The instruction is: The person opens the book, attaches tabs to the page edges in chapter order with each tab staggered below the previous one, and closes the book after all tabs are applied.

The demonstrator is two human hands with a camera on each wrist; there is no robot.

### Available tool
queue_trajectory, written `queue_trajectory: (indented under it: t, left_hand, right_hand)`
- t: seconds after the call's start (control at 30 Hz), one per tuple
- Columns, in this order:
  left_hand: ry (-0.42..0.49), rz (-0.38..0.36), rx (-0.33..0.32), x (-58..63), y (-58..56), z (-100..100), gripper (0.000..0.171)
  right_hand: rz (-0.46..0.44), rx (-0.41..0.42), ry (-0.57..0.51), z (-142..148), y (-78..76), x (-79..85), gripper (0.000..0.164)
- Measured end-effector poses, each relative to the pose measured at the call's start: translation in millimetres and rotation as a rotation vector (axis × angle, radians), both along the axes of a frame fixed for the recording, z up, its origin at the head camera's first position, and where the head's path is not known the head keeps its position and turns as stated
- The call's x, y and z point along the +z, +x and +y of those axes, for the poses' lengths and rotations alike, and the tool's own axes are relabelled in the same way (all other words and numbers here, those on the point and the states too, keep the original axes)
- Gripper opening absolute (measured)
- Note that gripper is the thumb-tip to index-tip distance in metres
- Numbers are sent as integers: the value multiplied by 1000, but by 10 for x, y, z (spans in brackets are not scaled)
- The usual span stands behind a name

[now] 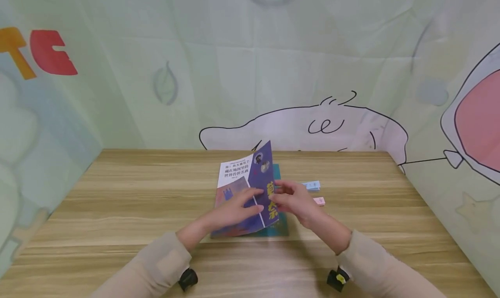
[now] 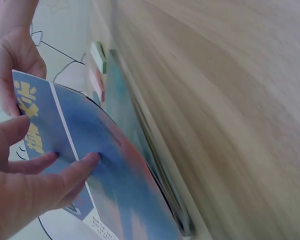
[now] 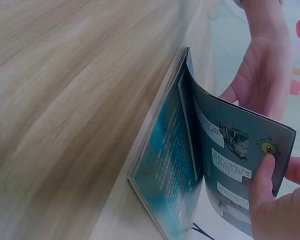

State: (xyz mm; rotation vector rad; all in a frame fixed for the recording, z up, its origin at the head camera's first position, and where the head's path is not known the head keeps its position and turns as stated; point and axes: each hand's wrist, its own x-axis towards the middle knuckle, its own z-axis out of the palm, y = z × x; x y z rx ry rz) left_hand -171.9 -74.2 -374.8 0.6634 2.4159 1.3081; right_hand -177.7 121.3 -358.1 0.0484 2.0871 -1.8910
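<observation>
A thin book with a purple and pink cover lies on the table, its front part lifted and bent up. Inside, a teal page of white print shows beside a raised dark page with pictures and text boxes. My right hand pinches the raised outer edge; in the right wrist view its thumb lies on the inner side. Against the outside of the cover rest the extended fingers of my left hand. The left wrist view shows its fingertips touching the cover.
Right of the book lie a small blue paper strip and a pink strip. The wooden table meets a printed cloth backdrop behind and at the sides. A black wrist device sits under the left sleeve.
</observation>
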Motion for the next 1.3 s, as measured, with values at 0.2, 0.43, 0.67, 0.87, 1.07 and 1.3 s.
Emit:
queue_trajectory:
  t: [0.2, 0.43, 0.67, 0.87, 1.07, 1.3]
  left_hand:
    - [213, -236, 134, 93, 25, 63, 52]
    - [420, -347, 254, 241, -67, 71, 49]
    - [525, -377, 291, 346, -150, 8, 55]
    - [540, -390, 338, 381, -169, -50, 57]
    - [431, -297, 348, 464, -176, -157, 61]
    - [376, -261, 298, 546, -208, -300, 57]
  right_hand:
    - [31, 12, -19, -77, 9, 64, 48]
    - [116, 65, 8, -201, 12, 135, 50]
    - [240, 116, 69, -339, 47, 189, 45]
    - [338, 146, 121, -430, 69, 204, 41]
    - [406, 184, 134, -530, 73, 202, 38]
    - [584, 232, 271, -600, 98, 159, 44]
